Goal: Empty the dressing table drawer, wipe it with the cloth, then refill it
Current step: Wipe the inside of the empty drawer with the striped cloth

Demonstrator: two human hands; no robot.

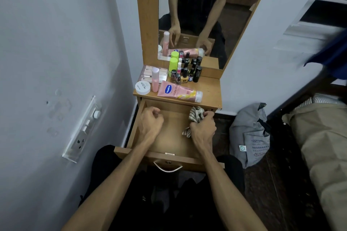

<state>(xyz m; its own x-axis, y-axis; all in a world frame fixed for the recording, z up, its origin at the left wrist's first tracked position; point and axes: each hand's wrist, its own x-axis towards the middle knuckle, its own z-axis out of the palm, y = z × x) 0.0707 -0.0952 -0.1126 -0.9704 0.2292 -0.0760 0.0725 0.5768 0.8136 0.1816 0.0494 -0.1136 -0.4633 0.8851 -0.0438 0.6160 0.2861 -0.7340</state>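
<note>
The drawer point(169, 137) is pulled out and looks bare inside, so I judge the wiping is the step in hand. The right hand point(203, 129) grips the cloth point(196, 114) in a bunch, striped folds sticking out ahead of its knuckles and a tail trailing below its thumb side, over the drawer's right wall. The left hand point(151, 123) is curled in a loose fist that holds nothing, over the drawer's far left corner.

Just beyond both hands, on the tabletop point(210, 88), stand the emptied things. The pink tube point(179, 92) lies nearest, right above the right hand, close to the front edge. If that hand lifts the cloth carelessly or sweeps too far forward, I think it could knock the tube down into the drawer. The small bottles point(185, 75) behind it stand tightly packed; one nudge could topple several. The white jar point(142, 87) sits at the edge ahead of the left hand, likewise exposed.

A bunched cloth may also miss the corners. Leaning on the far-extended drawer could strain it.
</note>
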